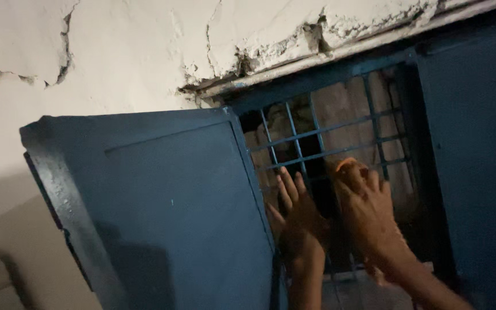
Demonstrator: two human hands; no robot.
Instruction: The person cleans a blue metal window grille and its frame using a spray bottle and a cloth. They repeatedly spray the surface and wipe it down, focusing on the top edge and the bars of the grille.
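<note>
Both hands reach up to the blue window grille (328, 138): left hand (297, 215) flat, fingers spread against its lower bars near the open left shutter (167, 212); right hand (368, 212) presses an orange cloth (348, 169) there.

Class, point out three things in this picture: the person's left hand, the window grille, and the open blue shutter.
left hand (298, 213), head view, back of the hand
grille (324, 131), head view, a horizontal bar
shutter (173, 212), head view, middle of its panel
</note>
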